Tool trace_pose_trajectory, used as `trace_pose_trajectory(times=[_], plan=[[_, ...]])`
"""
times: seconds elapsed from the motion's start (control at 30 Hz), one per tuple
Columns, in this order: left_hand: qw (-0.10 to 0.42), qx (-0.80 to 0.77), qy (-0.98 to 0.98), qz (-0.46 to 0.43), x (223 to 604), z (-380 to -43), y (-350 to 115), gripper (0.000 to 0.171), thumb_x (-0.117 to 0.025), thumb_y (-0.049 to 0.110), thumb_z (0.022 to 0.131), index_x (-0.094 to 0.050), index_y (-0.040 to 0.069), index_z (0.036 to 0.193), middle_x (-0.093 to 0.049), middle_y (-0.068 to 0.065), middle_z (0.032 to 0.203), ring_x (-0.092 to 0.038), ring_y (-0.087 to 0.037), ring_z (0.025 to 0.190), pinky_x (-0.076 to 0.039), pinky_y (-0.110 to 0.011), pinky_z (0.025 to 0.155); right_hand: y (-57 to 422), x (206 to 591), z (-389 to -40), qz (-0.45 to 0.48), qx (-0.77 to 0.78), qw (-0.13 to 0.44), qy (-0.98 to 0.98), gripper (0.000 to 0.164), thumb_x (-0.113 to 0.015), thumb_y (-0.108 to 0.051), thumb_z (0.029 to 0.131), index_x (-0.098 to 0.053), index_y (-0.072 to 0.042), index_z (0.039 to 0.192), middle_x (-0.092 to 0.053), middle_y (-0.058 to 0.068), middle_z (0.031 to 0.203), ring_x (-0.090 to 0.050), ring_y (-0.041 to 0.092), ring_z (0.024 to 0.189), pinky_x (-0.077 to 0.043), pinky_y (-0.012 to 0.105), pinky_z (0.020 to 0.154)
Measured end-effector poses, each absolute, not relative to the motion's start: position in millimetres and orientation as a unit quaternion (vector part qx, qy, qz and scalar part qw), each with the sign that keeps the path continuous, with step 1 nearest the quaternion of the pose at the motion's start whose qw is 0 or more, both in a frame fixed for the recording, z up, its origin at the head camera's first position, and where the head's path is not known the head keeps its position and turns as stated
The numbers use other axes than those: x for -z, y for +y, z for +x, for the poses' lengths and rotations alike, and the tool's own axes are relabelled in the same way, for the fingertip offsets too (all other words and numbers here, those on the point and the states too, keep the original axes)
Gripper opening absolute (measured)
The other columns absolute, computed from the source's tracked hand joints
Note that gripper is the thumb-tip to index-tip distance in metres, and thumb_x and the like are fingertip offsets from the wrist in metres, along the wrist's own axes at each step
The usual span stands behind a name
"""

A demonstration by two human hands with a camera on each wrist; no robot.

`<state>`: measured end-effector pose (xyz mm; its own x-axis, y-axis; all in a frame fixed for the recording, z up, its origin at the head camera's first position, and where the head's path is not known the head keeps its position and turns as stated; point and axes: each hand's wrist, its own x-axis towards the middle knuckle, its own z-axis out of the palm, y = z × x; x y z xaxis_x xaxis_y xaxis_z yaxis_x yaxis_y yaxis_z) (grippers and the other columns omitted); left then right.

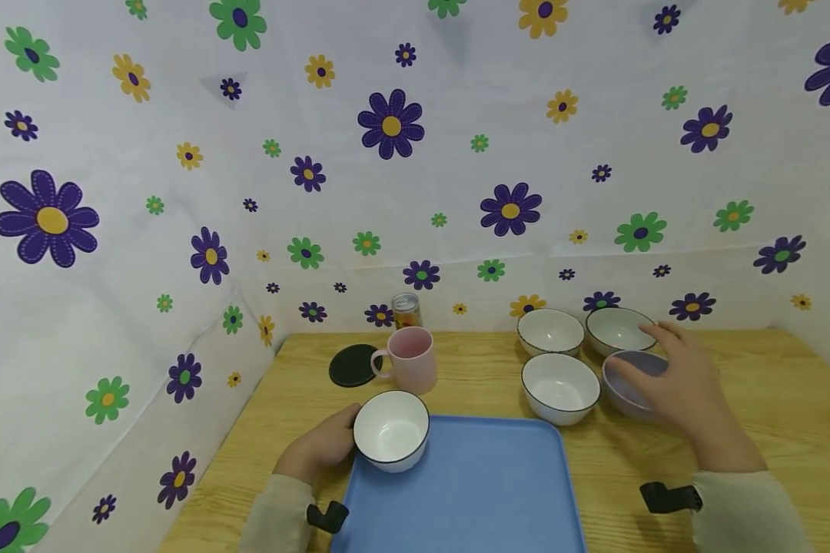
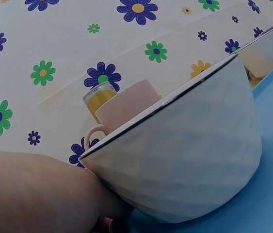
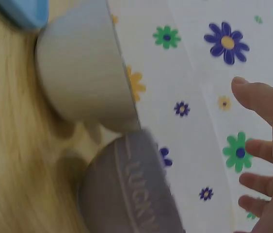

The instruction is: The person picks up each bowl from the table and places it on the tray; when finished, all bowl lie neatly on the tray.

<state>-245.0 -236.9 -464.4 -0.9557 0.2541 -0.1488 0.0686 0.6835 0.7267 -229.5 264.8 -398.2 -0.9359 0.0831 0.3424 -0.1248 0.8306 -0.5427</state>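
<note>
A white bowl [image 1: 390, 430] with a dark rim sits over the back left corner of the blue tray [image 1: 491, 491]. My left hand [image 1: 327, 438] grips it from the left side; in the left wrist view the bowl's faceted wall [image 2: 189, 150] fills the middle, and most of the fingers are hidden behind it. Over the purple bowl [image 1: 629, 395] hovers my right hand [image 1: 688, 384], thumb and fingers spread, holding nothing. The right wrist view shows raised lettering on the purple bowl [image 3: 126, 189], and the spread fingers [image 3: 260, 182] above its rim.
Beside the purple bowl are three white bowls: one front left [image 1: 560, 392], one back left [image 1: 549, 332] and one behind it [image 1: 615, 326]. A pink mug [image 1: 415, 365], a can [image 1: 406, 307] and a black round coaster [image 1: 353, 366] stand at the back left. A flowered cloth [image 1: 449, 153] backs the wooden table.
</note>
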Motion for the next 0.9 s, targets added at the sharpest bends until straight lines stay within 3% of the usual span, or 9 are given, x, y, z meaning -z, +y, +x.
trace_pose_trajectory(times=[0.2, 0.43, 0.6, 0.77, 0.9], plan=[[0.122, -0.377, 0.915, 0.083, 466, -244, -237, 0.024, -0.049, 0.005, 0.101, -0.060, 0.010, 0.123, -0.062, -0.009, 0.125, -0.054, -0.032, 0.123, -0.036, -0.060, 0.109, 290, 413, -237, -0.060, -0.239, 0.121, -0.962, 0.111, -0.060, -0.073, 0.085, -0.018, 0.000, 0.157, -0.009, 0.041, 0.155, -0.014, 0.067, 0.135, -0.021, 0.085, 0.091], [0.121, -0.371, 0.917, 0.079, 464, -244, -235, 0.022, -0.048, 0.007, 0.102, -0.061, 0.010, 0.120, -0.063, -0.008, 0.123, -0.054, -0.032, 0.124, -0.037, -0.060, 0.109, 302, 426, -235, -0.088, -0.276, 0.054, -0.956, 0.120, -0.058, -0.077, 0.084, -0.002, 0.000, 0.158, 0.008, 0.045, 0.152, 0.002, 0.070, 0.136, -0.013, 0.088, 0.091], [0.123, -0.380, 0.913, 0.083, 465, -244, -236, 0.023, -0.048, 0.007, 0.102, -0.061, 0.010, 0.121, -0.063, -0.008, 0.121, -0.055, -0.029, 0.119, -0.038, -0.059, 0.108, 307, 439, -238, -0.086, -0.290, 0.025, -0.953, 0.123, -0.058, -0.075, 0.085, 0.001, 0.005, 0.156, 0.012, 0.048, 0.149, 0.000, 0.072, 0.133, -0.014, 0.089, 0.090], [0.124, -0.379, 0.913, 0.085, 465, -246, -236, 0.023, -0.048, 0.007, 0.102, -0.060, 0.010, 0.121, -0.063, -0.008, 0.121, -0.055, -0.029, 0.119, -0.038, -0.059, 0.108, 310, 443, -242, -0.043, -0.326, 0.013, -0.944, 0.117, -0.057, -0.066, 0.091, 0.007, 0.010, 0.154, 0.009, 0.051, 0.148, -0.008, 0.074, 0.131, -0.024, 0.085, 0.093], [0.124, -0.376, 0.915, 0.084, 465, -246, -236, 0.023, -0.049, 0.007, 0.102, -0.060, 0.010, 0.121, -0.063, -0.008, 0.121, -0.055, -0.029, 0.119, -0.038, -0.059, 0.109, 307, 444, -243, -0.016, -0.340, 0.008, -0.940, 0.118, -0.062, -0.062, 0.091, 0.008, 0.010, 0.154, 0.004, 0.050, 0.148, -0.016, 0.071, 0.129, -0.028, 0.083, 0.094]])
